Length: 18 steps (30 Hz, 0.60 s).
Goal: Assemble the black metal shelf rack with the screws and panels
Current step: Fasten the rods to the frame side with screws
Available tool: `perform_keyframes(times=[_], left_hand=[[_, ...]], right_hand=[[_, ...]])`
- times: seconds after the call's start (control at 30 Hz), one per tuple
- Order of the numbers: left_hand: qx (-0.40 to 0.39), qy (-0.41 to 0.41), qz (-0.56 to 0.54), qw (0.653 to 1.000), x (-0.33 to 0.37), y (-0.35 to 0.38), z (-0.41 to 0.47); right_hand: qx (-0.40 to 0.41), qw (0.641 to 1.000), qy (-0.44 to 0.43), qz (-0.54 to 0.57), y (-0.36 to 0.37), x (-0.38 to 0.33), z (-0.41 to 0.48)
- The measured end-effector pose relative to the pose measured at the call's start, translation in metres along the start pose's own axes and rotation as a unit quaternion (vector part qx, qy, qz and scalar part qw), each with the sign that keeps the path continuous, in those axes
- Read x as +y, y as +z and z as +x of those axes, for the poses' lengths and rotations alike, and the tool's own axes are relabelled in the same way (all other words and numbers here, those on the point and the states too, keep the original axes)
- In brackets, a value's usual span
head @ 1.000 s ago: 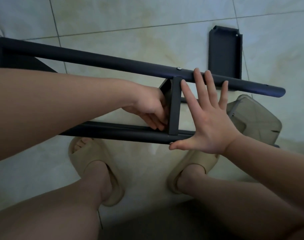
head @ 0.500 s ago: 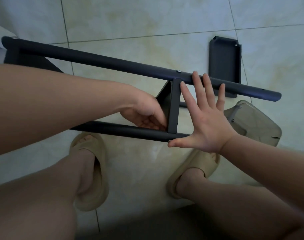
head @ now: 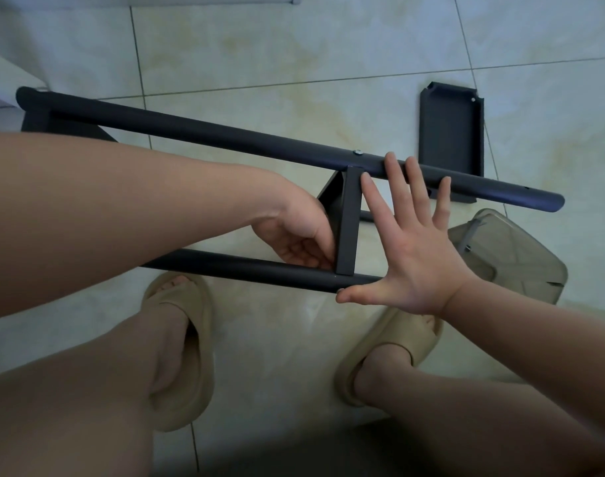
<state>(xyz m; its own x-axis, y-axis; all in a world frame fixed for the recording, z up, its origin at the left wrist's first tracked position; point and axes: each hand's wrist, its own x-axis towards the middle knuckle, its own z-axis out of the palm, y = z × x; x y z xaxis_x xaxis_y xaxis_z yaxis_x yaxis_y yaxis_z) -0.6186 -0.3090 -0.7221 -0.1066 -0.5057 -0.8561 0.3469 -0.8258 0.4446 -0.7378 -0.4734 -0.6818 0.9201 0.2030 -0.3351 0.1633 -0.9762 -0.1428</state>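
Right hand [head: 411, 249], fingers spread wide, stays braced across upper tube [head: 225, 139] and lower tube [head: 246, 268]; left hand [head: 301, 242] now grips the panel [head: 347, 222] lower down — its lower end seemingly not yet fastened.

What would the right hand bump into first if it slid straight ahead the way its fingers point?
Probably the far black tube: fingertips of the right hand overlap it, though depth is unclear. Behind it lies a loose black panel.

Home: tiled floor [head: 294, 56], slippers [head: 180, 356].
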Motion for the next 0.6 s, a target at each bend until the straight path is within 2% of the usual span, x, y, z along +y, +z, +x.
perform_keyframes(times=[0.6], left_hand=[[-0.022,-0.021,0.014,0.999,0.0047,-0.0065,0.0035]], right_hand=[[0.004,1.000,0.000,-0.004,0.0003,-0.0008,0.0006]])
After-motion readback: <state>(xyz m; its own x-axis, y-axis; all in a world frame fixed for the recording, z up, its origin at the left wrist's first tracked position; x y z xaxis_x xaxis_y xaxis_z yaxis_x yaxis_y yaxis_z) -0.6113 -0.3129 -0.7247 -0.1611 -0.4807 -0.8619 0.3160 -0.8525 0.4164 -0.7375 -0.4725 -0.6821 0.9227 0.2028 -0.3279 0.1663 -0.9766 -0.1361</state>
